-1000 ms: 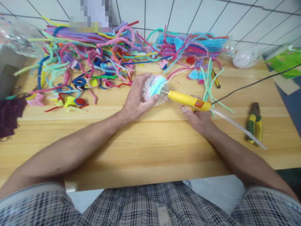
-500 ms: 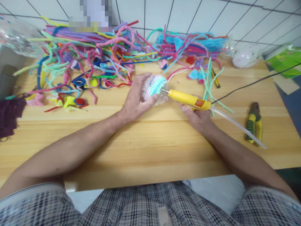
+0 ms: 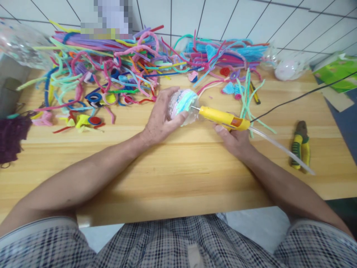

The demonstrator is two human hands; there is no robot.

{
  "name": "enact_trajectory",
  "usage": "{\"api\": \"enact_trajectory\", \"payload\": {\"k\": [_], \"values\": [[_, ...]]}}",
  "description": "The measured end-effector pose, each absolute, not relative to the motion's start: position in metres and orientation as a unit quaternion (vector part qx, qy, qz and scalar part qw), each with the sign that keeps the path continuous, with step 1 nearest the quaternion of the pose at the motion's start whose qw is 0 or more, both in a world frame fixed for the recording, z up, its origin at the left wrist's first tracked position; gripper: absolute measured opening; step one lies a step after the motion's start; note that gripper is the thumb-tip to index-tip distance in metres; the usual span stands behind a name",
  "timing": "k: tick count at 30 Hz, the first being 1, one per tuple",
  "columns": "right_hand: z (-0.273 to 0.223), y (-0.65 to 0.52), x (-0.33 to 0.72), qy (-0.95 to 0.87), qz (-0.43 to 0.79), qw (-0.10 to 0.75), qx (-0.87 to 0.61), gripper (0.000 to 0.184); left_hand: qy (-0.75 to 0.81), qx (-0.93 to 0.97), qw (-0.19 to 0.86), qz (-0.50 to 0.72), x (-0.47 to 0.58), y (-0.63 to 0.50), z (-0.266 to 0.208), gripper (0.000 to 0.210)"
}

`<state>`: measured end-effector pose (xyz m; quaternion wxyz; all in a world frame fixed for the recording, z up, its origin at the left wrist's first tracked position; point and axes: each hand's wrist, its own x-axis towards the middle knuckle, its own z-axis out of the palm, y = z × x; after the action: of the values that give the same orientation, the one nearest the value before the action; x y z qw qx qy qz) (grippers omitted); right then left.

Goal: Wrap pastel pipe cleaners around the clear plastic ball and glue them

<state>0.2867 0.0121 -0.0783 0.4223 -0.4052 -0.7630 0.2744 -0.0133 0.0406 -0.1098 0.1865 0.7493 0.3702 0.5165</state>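
My left hand (image 3: 164, 119) is wrapped round a clear ball (image 3: 182, 102) partly covered with rows of pastel pipe cleaner in pink, blue and mint green. A bare see-through part of the ball faces right. In my right hand (image 3: 234, 139) is a yellow hot glue gun (image 3: 223, 117), its metal nozzle at the ball's right side, by the edge of the mint row; whether it touches cannot be made out. From the gun's back end sticks a long translucent glue stick (image 3: 281, 149), and a black cord leads off to the right.
Many coloured pipe cleaners (image 3: 106, 48) lie heaped along the back by the tiled wall. Mint pipe cleaners (image 3: 245, 96) and a utility knife (image 3: 255, 93) lie beyond the glue gun. Pliers (image 3: 301, 145) rest at the right, and a green packet (image 3: 337, 70) sits at the back right corner.
Almost nothing differs; both hands, the ball and the glue gun keep nearly the same places, and the view has shifted very slightly.
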Motion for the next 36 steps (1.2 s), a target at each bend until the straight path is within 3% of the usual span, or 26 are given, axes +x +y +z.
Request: {"api": "enact_trajectory", "payload": {"k": [36], "values": [[-0.0785,0.0114,0.2824,-0.734,0.302,0.425,-0.435,0.041,0.389,0.742,0.219,0.499,-0.0137,0.0355,-0.1034,0.066]]}}
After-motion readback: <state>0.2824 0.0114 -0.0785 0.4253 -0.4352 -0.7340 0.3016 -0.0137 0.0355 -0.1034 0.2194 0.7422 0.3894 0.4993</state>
